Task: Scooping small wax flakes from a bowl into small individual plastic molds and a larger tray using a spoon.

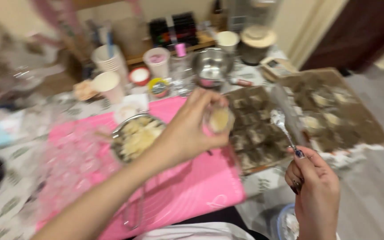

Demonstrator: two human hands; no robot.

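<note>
While many tray cells are looking filled already, the left hand is pinching a small filled cup above the pink mat; the right hand is gripping a spoon.

Left hand raised on a long bare forearm, fingers curled in a closed grip. Right hand lower (near the body), thumb and fingers pinched shut, nails dark.
</note>
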